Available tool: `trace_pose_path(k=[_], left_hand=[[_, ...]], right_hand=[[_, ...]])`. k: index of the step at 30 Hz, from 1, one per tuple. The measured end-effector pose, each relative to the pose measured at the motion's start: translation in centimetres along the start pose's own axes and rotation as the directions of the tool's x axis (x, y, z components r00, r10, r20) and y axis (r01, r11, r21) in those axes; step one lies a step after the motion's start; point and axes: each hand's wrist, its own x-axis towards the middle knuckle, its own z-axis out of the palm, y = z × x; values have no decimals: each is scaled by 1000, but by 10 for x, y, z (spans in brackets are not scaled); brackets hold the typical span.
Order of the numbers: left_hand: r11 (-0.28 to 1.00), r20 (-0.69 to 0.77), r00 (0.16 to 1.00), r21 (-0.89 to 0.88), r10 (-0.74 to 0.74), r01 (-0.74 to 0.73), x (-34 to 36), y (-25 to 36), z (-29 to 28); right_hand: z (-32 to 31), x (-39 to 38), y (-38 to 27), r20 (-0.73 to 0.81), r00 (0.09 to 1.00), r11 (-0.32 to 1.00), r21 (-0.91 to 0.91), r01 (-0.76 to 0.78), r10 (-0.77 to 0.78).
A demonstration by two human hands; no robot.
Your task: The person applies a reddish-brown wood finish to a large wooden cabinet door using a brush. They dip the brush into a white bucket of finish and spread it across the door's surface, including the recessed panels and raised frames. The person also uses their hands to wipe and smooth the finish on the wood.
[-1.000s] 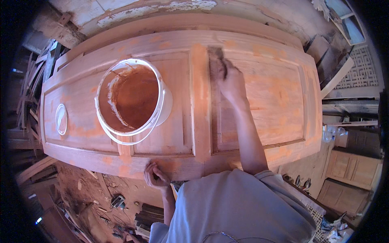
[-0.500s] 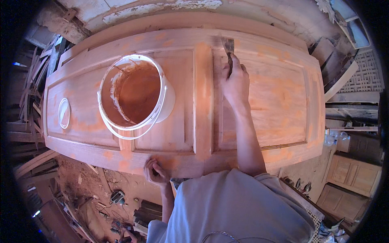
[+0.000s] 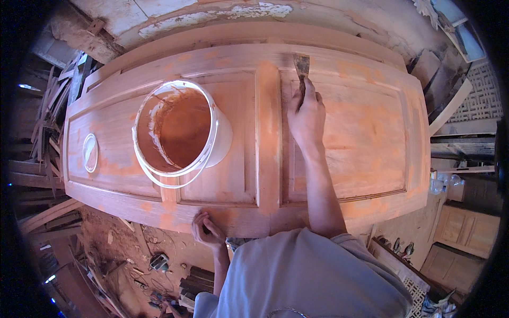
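Observation:
My right hand (image 3: 308, 117) grips a putty knife (image 3: 302, 66), its fingers wrapped round the handle. The stained blade points away from me at the far rail of a wooden panelled door (image 3: 268, 138); whether it touches the wood I cannot tell. My left hand (image 3: 208, 229) is loosely curled at the door's near edge, with nothing visible in it. Left of the middle, a white plastic bucket (image 3: 222, 135) rests on the door, its inside coated with reddish-brown paste (image 3: 185, 127). Orange smears of filler (image 3: 358, 71) mark the panels and rails.
A small round white lid (image 3: 90, 152) lies on the left panel. Behind the door is a peeling wall (image 3: 228, 13). Scrap wood (image 3: 50, 111) is heaped at left, and a power tool (image 3: 159, 262) sits on the dusty floor. Small panelled doors (image 3: 466, 230) stand at lower right.
The whole view has shifted slightly, so the door sits lower in it. The putty knife's blade has turned a little and shows more of its flat face. Bucket and lid rest where they were.

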Motion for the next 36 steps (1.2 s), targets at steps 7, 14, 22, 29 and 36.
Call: trace_pose_path(k=[7, 14, 22, 29, 36], left_hand=[[992, 125, 989, 110, -79, 65, -2, 3, -8], [989, 423, 894, 96, -147, 117, 3, 47, -3], [948, 561, 826, 287, -52, -135, 12, 55, 13], [966, 487, 872, 248, -53, -80, 18, 53, 29], [966, 413, 909, 251, -55, -56, 2, 66, 21]], right_hand=[[-14, -25, 32, 147, 989, 1000, -15, 25, -22], [-25, -33, 47, 282, 957, 997, -39, -62, 71], [-23, -15, 39, 365, 919, 989, -21, -149, 147], [-9, -9, 32, 363, 913, 982, -35, -186, 186], [30, -3, 28, 362, 925, 992, -76, -98, 119]])
